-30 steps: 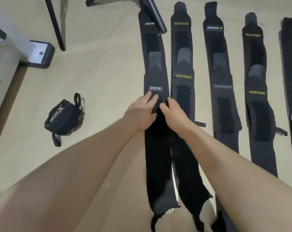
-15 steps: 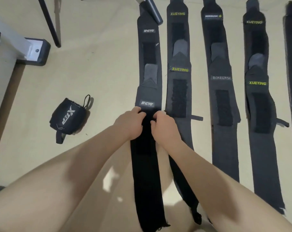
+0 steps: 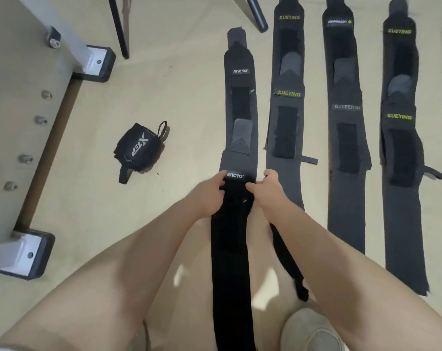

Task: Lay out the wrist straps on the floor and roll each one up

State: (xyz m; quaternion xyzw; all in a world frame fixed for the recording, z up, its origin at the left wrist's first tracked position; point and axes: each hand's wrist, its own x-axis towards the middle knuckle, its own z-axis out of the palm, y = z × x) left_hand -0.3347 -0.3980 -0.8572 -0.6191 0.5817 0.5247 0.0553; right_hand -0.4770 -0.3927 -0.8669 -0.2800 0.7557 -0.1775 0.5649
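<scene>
The leftmost strap (image 3: 240, 138) lies flat along the floor (image 3: 184, 102), beside the other laid-out straps. The left hand (image 3: 209, 193) and right hand (image 3: 268, 190) each pinch an edge of it just below its label, fingers curled round the cloth. It looks soft, light and floppy; gripping both edges near the end should keep the roll tight and straight.

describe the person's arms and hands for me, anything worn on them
Both arms are bare right up to the frame edge: no sleeves, gloves, watch, rings or bands show on the left hand or the right hand.
</scene>
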